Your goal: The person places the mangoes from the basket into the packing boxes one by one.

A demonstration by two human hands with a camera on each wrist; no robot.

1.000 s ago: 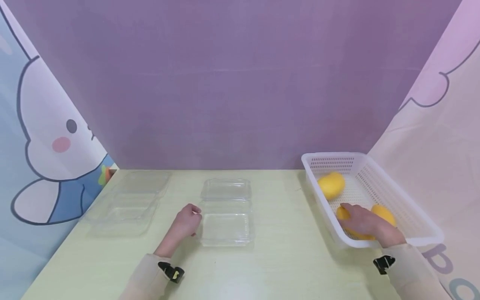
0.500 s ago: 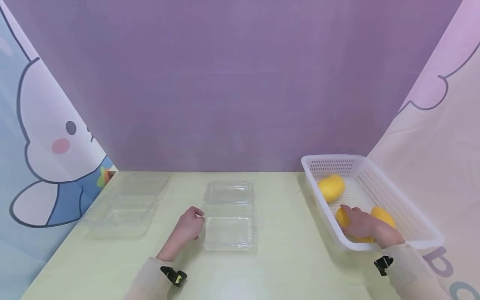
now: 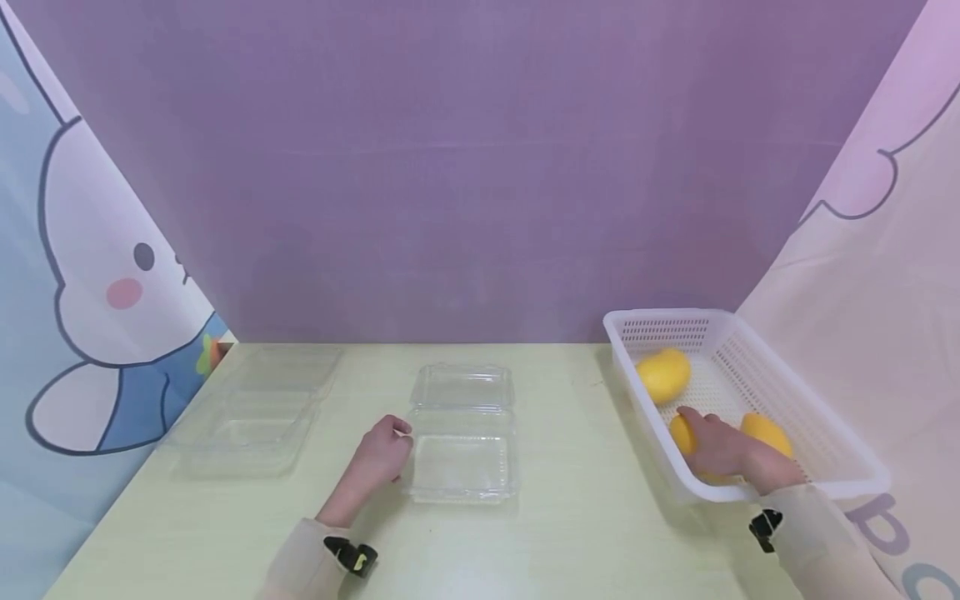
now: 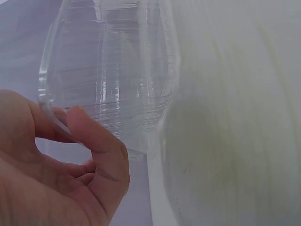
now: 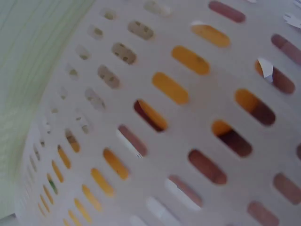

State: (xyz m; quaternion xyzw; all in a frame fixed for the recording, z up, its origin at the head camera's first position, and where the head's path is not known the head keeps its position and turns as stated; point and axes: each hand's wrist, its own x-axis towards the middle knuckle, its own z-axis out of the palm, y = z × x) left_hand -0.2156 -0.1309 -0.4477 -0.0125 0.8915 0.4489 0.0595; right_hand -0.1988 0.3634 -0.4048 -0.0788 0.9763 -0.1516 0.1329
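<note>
a: clock = head view. what's nearest?
b: two pale sleeves (image 3: 296, 554) with black clips (image 3: 352, 557), left at 7, right at 4.
a: left hand?
b: left hand (image 3: 378, 452) at 7, thumb and finger pinching the rim of a clear container (image 3: 461, 467). container lies open on the pale table (image 3: 577, 533) at 6, one half near, one half far.
a: right hand?
b: right hand (image 3: 716, 446) at 4, inside the white basket (image 3: 783, 408), fingers curled round a yellow fruit (image 3: 681, 435). right wrist view: slotted basket side, yellow and fingers through the slots.
a: other fruit?
b: second fruit (image 3: 768, 434) at that hand's 3, partly hidden by it. third fruit (image 3: 663, 375) farther, at its 11.
a: left side?
b: clear stack (image 3: 243, 417) at 8, see-through, can't count pieces.
a: farthest?
b: purple backdrop (image 3: 480, 167) at 12.
</note>
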